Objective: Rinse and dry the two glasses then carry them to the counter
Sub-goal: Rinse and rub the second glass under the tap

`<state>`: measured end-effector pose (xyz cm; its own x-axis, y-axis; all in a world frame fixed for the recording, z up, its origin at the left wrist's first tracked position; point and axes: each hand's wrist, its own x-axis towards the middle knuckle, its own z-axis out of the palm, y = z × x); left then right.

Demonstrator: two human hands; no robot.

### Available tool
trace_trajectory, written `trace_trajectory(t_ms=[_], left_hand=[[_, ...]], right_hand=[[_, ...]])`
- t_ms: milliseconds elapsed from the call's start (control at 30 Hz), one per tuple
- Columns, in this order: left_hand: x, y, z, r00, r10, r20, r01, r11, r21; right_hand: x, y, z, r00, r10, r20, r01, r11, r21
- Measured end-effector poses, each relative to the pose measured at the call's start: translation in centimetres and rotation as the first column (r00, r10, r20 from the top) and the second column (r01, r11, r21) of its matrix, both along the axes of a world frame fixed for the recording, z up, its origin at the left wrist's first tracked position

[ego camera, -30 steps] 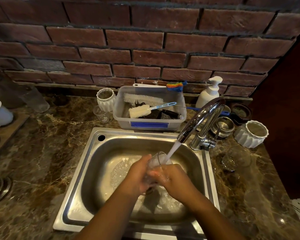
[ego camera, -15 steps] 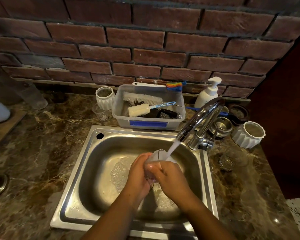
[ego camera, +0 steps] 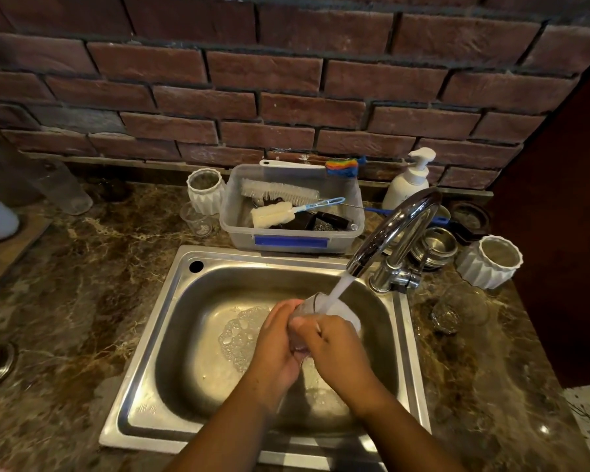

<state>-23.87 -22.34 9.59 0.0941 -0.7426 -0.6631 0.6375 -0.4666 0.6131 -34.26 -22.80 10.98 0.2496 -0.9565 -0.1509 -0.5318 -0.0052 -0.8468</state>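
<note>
A clear glass (ego camera: 315,306) is held over the steel sink (ego camera: 171,335), tilted under the water stream from the chrome faucet (ego camera: 394,226). My left hand (ego camera: 276,342) wraps its left side and my right hand (ego camera: 334,345) grips it from the right, hiding most of the glass. A second clear glass (ego camera: 457,310) lies on its side on the marble counter right of the sink. Foam sits on the sink floor.
Behind the sink stand a plastic tub of brushes (ego camera: 292,241), a small glass (ego camera: 196,219), a white ribbed cup (ego camera: 205,190) and a soap pump (ego camera: 411,178). Another white ribbed cup (ego camera: 491,262) and steel bowls (ego camera: 435,247) sit right of the faucet. A brick wall backs the counter.
Both hands keep the glass under the running water and have risen slightly toward the spout. The view has shifted a little closer.
</note>
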Motion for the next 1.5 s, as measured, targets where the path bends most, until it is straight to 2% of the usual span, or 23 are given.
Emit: trace_trajectory(t_ms=[100,167,233,300,367,433,500,567,633,733,800,833,900,967,1033,1100,1167,1267,1333,1367,1400,1467,1500], left_hand=[[1.1,-1.2,0.9,0.984,-0.168,-0.060,0.176,0.970,0.168],[2.0,-2.3,0.6,0.961,-0.266,-0.076,0.276,0.924,0.264],[2.3,-2.7,0.3,0.941,-0.334,-0.057,0.335,0.892,0.303],[2.0,-2.6,0.1,0.952,-0.299,-0.066,0.306,0.920,0.245],[1.1,-2.3,0.2,0.985,-0.169,-0.019,0.170,0.977,0.129],[0.3,-1.8,-0.5,0.994,-0.050,0.094,0.053,0.998,-0.027],[-0.3,-1.1,-1.1,0.986,0.001,0.167,0.021,0.991,-0.129],[-0.1,-0.7,-0.9,0.991,-0.002,0.133,0.019,0.992,-0.121],[0.8,-1.3,-0.7,0.993,-0.098,0.072,0.099,0.995,-0.016],[2.8,-3.0,-0.5,0.924,-0.381,-0.030,0.379,0.903,0.200],[3.5,-3.4,-0.6,0.878,-0.469,-0.091,0.477,0.850,0.224],[3.4,-3.4,-0.5,0.885,-0.456,-0.099,0.466,0.857,0.218],[2.4,-3.0,0.1,0.952,-0.304,-0.046,0.307,0.934,0.185],[1.1,-2.4,0.0,0.995,-0.095,0.043,0.092,0.993,0.070],[-0.1,-1.6,-0.4,1.000,0.000,0.031,0.001,1.000,-0.031],[0.0,-1.1,-0.5,0.999,-0.002,-0.040,0.003,1.000,0.005],[1.0,-1.5,-0.6,0.990,-0.116,-0.079,0.123,0.988,0.089],[2.6,-2.8,-0.9,0.929,-0.357,-0.103,0.371,0.903,0.216],[2.9,-3.1,-1.1,0.905,-0.414,-0.098,0.425,0.872,0.241],[2.7,-3.0,-0.8,0.911,-0.399,-0.098,0.411,0.882,0.228],[2.3,-2.8,-0.7,0.932,-0.351,-0.087,0.361,0.912,0.194],[1.1,-2.4,-0.6,0.984,-0.175,-0.020,0.176,0.981,0.081],[0.5,-2.1,-0.6,0.995,-0.095,0.030,0.095,0.995,0.016]], right_hand=[[-1.4,-0.2,0.2,0.969,0.241,-0.054,-0.246,0.963,-0.111],[-2.5,-0.8,0.0,0.893,0.383,-0.237,-0.431,0.880,-0.200],[-3.0,-1.3,0.0,0.842,0.420,-0.339,-0.510,0.826,-0.241],[-3.0,-1.2,0.2,0.869,0.378,-0.318,-0.464,0.846,-0.263],[-2.6,-0.8,-0.3,0.923,0.292,-0.252,-0.353,0.902,-0.248],[-1.4,-0.3,-0.4,0.990,0.119,-0.078,-0.126,0.989,-0.081],[-0.5,-0.4,-0.6,0.999,-0.042,0.019,0.041,0.998,0.039],[-0.3,-0.4,-0.5,1.000,-0.012,-0.007,0.012,1.000,-0.003],[-1.0,-0.1,0.0,0.990,0.129,-0.052,-0.132,0.989,-0.066],[-2.5,-0.6,0.7,0.875,0.390,-0.287,-0.458,0.858,-0.232],[-2.7,-0.7,1.3,0.824,0.421,-0.378,-0.542,0.781,-0.311],[-2.6,-0.7,1.3,0.827,0.408,-0.388,-0.535,0.783,-0.317],[-2.2,-0.4,0.7,0.873,0.336,-0.353,-0.438,0.858,-0.269],[-1.2,-0.1,0.3,0.970,0.157,-0.185,-0.185,0.972,-0.145],[-0.2,-0.3,0.6,0.998,0.013,-0.063,-0.016,0.999,-0.049],[-0.1,-0.4,0.6,0.996,0.055,-0.074,-0.061,0.995,-0.079],[-0.9,-0.2,0.8,0.977,0.192,-0.095,-0.202,0.974,-0.103],[-2.8,-0.8,0.8,0.864,0.400,-0.305,-0.476,0.845,-0.242],[-3.3,-1.0,1.1,0.809,0.416,-0.415,-0.553,0.777,-0.300],[-3.2,-0.9,1.0,0.815,0.398,-0.421,-0.544,0.776,-0.319],[-3.1,-0.7,0.4,0.841,0.368,-0.397,-0.497,0.816,-0.296],[-2.2,-0.1,-0.2,0.940,0.215,-0.265,-0.250,0.963,-0.104],[-1.6,-0.1,-0.6,0.973,0.114,-0.202,-0.118,0.993,-0.007]])
